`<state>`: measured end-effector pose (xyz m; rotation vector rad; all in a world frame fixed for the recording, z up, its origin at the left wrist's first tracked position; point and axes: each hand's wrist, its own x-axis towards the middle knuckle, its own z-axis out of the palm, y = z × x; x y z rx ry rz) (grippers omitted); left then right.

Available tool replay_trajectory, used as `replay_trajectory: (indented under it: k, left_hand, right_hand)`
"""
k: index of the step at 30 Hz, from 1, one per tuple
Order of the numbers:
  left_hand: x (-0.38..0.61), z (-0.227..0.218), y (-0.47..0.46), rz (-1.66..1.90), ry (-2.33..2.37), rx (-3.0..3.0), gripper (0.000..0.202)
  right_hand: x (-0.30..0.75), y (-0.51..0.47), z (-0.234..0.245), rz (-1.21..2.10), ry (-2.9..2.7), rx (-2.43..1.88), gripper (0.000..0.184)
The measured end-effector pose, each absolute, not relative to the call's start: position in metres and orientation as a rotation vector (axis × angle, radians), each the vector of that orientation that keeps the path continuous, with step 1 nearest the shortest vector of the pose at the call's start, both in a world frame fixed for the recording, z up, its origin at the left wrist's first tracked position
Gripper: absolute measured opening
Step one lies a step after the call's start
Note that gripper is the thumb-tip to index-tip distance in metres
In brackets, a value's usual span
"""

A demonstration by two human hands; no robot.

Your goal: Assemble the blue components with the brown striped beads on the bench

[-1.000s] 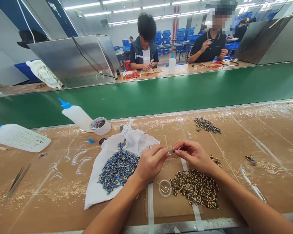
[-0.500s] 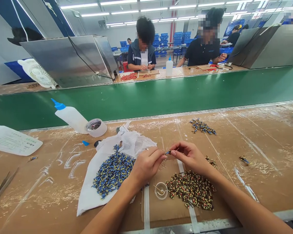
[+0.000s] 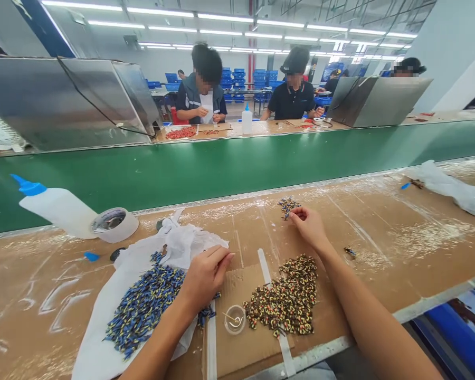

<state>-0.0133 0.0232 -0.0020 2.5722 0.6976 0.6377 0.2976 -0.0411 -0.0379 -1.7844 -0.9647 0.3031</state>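
Note:
My right hand (image 3: 309,228) reaches to the small far pile of blue-and-dark pieces (image 3: 288,203), thumb and fingertips pinched at its near edge; whether a piece is between them is too small to tell. My left hand (image 3: 206,277) hovers by the white plastic bag (image 3: 91,338), fingers curled together, and anything in them is hidden. On that bag lies a heap of small blue-and-yellow pieces (image 3: 146,303). Between my forearms, a heap of dark brown pieces with yellow and red marks (image 3: 287,295) covers part of a cardboard sheet (image 3: 245,356). Beside it stands a small clear cup (image 3: 235,320) with a thin stick in it.
A white squeeze bottle (image 3: 59,211) and a tape roll (image 3: 116,224) lie at the left near a green belt (image 3: 221,163). One loose piece (image 3: 350,252) lies to the right. Another white bag (image 3: 455,184) sits far right. People work across the belt.
My hands have come apart from the piece they held together. The right hand has moved away to the far pile, while the left stays near the bag. The view has turned right.

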Motion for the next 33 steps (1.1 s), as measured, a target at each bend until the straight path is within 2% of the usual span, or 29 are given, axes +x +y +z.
replay_trajectory:
  k: [5,9,12,16,24,29,33]
  left_hand:
    - [-0.014,-0.002,0.031,0.676,0.716,2.561,0.025]
    - [-0.016,0.0,0.033,0.725,0.708,2.542,0.023]
    - [-0.016,0.001,0.033,0.753,0.705,2.542,0.024]
    - [-0.015,0.002,0.033,0.751,0.705,2.552,0.024]
    - [-0.016,0.001,0.034,0.745,0.721,2.544,0.026]
    - [-0.017,-0.002,0.031,0.741,0.715,2.528,0.025]
    - [-0.016,-0.001,0.024,0.73,0.702,2.417,0.021]
  right_hand:
    - [0.302,-0.061,-0.019,0.165,-0.998,-1.843,0.032]
    - [0.319,-0.127,-0.01,0.038,-0.958,-1.973,0.036]
    - [0.338,-0.185,-0.021,-0.047,-0.867,-2.107,0.041]
    - [0.351,-0.224,-0.044,0.037,-0.926,-2.195,0.043]
    - [0.343,-0.202,-0.047,0.111,-1.087,-2.197,0.033]
    - [0.324,-0.161,-0.02,0.247,-1.186,-2.026,0.033]
    - [0.271,-0.101,0.012,0.345,-1.356,-1.677,0.02]
